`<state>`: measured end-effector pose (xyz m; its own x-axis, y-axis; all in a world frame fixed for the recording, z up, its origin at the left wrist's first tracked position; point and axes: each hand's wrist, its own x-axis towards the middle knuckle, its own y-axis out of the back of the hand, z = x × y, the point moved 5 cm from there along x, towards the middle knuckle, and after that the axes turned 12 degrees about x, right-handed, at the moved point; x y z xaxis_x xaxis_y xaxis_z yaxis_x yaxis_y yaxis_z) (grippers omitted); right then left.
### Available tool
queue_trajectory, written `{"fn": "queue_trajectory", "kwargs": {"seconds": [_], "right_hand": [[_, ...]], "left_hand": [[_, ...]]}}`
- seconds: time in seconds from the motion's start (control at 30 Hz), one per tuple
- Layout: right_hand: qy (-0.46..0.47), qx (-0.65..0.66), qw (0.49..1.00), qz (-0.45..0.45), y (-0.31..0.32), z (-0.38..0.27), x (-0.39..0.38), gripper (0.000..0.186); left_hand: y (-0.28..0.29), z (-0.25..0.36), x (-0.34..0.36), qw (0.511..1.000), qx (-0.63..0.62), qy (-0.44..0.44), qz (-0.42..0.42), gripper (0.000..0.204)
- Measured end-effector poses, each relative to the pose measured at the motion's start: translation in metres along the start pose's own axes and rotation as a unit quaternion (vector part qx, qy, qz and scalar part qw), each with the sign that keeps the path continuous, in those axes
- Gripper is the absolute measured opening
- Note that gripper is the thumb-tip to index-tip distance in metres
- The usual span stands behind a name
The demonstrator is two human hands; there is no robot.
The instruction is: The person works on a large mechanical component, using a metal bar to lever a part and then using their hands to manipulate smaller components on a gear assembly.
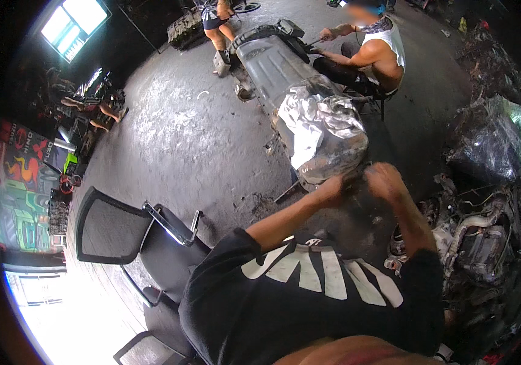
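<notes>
Manual work, apparently, on an engine-like assembly (280, 66).
It lies mid-scene, partly under silvery cloth (306, 117); left hand (337, 187) and right hand (385, 181) curl at its near end, holding what I cannot tell; steady two-handed control seems needed next.

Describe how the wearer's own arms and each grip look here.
The black shirt bears a pale fan of stripes and has short sleeves. The left forearm and right forearm are bare. The left grip and right grip show no gloves; finer detail is too blurred.
</notes>
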<state>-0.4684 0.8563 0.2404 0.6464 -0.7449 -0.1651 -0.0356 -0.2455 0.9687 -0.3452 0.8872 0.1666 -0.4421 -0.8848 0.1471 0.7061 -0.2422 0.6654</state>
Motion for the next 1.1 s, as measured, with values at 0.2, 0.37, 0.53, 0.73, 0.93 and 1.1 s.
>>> {"fn": "queue_trajectory", "kwargs": {"seconds": [0.2,0.37,0.53,0.73,0.93,1.1], "right_hand": [[0.192,-0.028,0.977,0.086,0.042,-0.062,0.032,0.011],[0.142,0.074,0.981,0.114,0.057,-0.068,0.057,0.026],[-0.074,0.100,0.966,0.228,0.060,-0.068,0.061,0.028],[-0.006,0.148,0.953,0.265,0.037,-0.060,0.066,0.019],[0.074,0.096,0.983,0.140,0.033,-0.087,0.048,0.029],[-0.122,0.080,0.981,0.131,0.051,-0.118,0.049,0.037]], "left_hand": [[0.043,-0.028,0.009,0.993,-0.104,0.012,0.060,0.023],[0.061,-0.043,0.002,0.983,-0.125,-0.027,0.134,0.019],[0.077,-0.030,-0.007,0.975,-0.126,0.078,0.168,0.021],[0.086,-0.046,-0.004,0.979,-0.153,0.036,0.127,0.033],[0.102,-0.049,-0.002,0.972,-0.193,-0.131,0.026,0.025],[0.113,-0.033,-0.011,0.985,-0.109,-0.089,0.097,0.023]]}}
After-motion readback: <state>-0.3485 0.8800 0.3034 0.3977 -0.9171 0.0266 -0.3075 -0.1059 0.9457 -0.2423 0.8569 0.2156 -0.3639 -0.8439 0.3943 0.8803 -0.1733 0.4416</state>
